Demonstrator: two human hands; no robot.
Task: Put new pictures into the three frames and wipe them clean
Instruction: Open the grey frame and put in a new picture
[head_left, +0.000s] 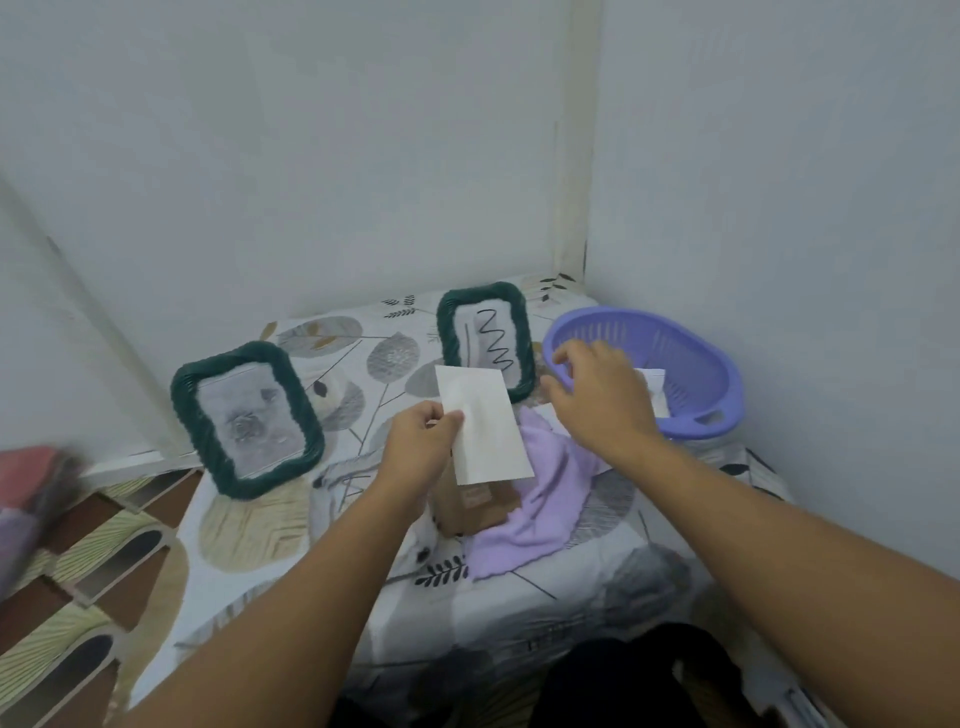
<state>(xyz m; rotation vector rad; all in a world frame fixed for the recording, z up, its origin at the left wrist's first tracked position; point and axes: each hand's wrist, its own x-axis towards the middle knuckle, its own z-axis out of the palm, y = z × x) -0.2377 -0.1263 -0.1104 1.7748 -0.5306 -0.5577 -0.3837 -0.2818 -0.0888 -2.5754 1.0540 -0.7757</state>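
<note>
Head view: my left hand (421, 447) pinches a white sheet of paper (483, 423) above a brown frame back (475, 506) lying on the lilac cloth (540, 499). My right hand (597, 395), fingers relaxed, reaches over the purple basket (691, 364). Two green frames (248, 418) stand behind on the table.

Two upright green-rimmed frames (248, 419) (485, 340), white paper sheet (485, 423) lifted between them.

We see both our forearms bare up to the frame edge, with no sleeves, watch or rings on our left hand (415, 447) or right hand (597, 395). Dark, black clothing covers our lap below.
</note>
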